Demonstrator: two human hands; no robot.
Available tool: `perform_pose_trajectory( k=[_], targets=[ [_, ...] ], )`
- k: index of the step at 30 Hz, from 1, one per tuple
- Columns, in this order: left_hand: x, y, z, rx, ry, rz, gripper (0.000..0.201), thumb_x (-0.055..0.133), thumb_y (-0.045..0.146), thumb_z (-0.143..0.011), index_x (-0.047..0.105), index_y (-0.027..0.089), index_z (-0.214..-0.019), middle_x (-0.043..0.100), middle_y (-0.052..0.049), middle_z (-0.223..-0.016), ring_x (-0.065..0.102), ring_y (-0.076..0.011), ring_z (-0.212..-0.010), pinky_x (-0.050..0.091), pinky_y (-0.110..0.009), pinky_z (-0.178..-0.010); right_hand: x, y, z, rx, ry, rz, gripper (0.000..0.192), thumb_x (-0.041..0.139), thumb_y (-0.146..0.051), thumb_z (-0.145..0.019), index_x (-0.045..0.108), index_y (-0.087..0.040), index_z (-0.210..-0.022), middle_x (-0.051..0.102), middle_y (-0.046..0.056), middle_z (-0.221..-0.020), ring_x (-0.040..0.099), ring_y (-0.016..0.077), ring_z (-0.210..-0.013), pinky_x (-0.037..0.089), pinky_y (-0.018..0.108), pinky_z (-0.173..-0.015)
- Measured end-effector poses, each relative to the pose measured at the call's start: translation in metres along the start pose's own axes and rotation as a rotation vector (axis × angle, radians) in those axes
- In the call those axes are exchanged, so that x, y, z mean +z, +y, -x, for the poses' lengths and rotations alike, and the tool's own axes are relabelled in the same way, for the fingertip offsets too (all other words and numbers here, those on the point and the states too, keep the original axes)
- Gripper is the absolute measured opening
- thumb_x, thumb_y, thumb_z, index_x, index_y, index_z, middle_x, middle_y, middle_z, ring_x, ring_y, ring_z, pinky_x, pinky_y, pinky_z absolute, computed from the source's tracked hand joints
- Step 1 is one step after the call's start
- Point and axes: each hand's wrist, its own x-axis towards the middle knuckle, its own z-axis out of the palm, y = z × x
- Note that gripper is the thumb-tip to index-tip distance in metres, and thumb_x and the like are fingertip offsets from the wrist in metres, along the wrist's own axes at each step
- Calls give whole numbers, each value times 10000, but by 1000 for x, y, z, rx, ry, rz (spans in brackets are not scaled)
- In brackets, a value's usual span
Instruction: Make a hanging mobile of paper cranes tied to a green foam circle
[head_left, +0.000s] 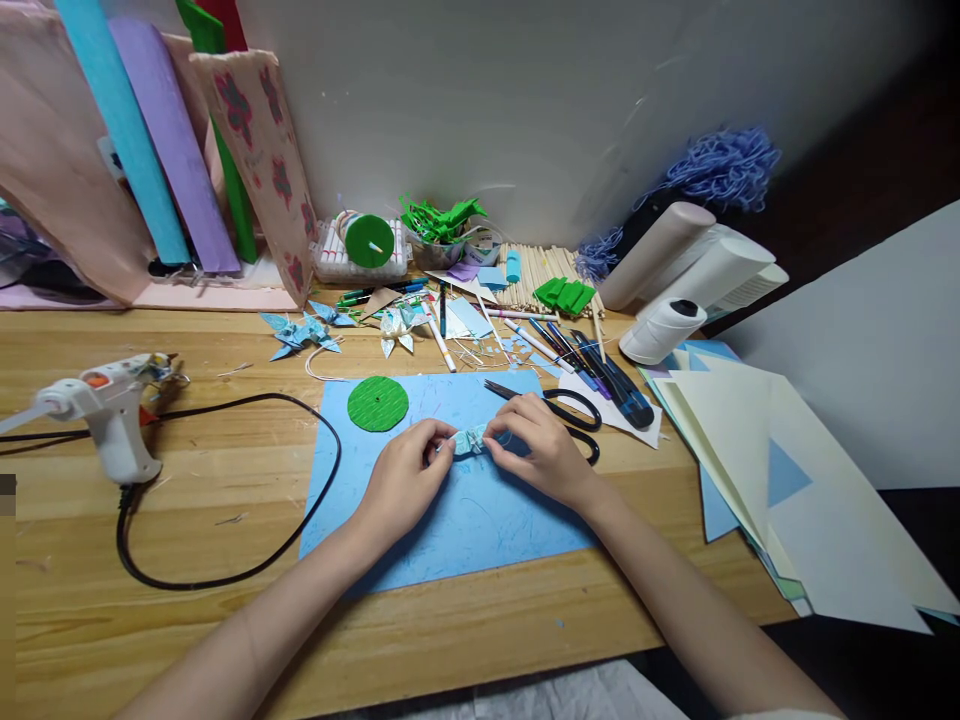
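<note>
Both hands meet over a light blue sheet [457,520] that lies on the wooden table [225,480]. Between them is a small folded piece of patterned pale blue paper [470,439]. My left hand [407,473] pinches its left end with thumb and fingers. My right hand [538,448] pinches its right end. The paper rests just above the sheet. A green corrugated paper circle [378,404] lies on the sheet's far left corner. Black-handled scissors [559,405] lie just behind my right hand.
A white glue gun [112,405] stands at the left, its black cord [225,575] looping by the sheet. Stacked paper sheets [795,480] lie at the right. Pens [592,365], paper cranes [304,332], wooden sticks [536,270], rolls [682,270] and crepe rolls [157,140] crowd the back.
</note>
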Motion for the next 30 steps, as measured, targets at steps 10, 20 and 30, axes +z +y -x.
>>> perform_pose_trajectory(
  k=[10,20,30],
  targets=[
    [-1,2,1,5,-15,-27,217,427,298,-841,598,191,-922,614,-11,-771,514,-135,-645,368,-244,-599,1,-1,-1,7,-24,13,30,539,-158,-812,559,-178,-800,566,51,-777,473,187,-787,413,329,-713],
    [-1,1,0,-42,2,35,221,428,325,-838,589,203,-928,602,-1,-740,520,-145,-647,357,-248,-598,-16,32,-17,181,182,13,111,513,-179,-855,615,-200,-894,587,46,-845,529,186,-845,418,337,-772],
    [-3,1,0,-58,2,98,287,418,354,-836,589,176,-982,610,-22,-768,530,-159,-684,358,-254,-613,-9,103,-71,60,-57,344,89,611,-129,-779,660,-170,-718,591,60,-773,502,204,-837,424,314,-734]
  ],
)
